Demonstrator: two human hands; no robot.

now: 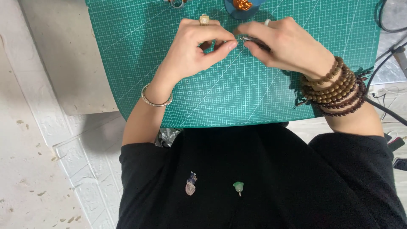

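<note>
A: Status?
B: Both hands meet at top centre over the green cutting mat (237,93). Left hand (193,48) pinches a tiny piece, too small to identify; right hand (288,44) is clamped on a slim dark tool (254,40) touching that piece.
A: Anything finished?
B: Judging by the lap: two small pendants (191,184) lie there. Copper wire coil (242,4) sits at top edge.

Black short-sleeved top (263,178). Left hand (193,46) — gold ring (204,19), silver bangle (156,101). Right hand (288,44) — pale ring (267,22), stacked brown wooden bead bracelets (335,87).
</note>
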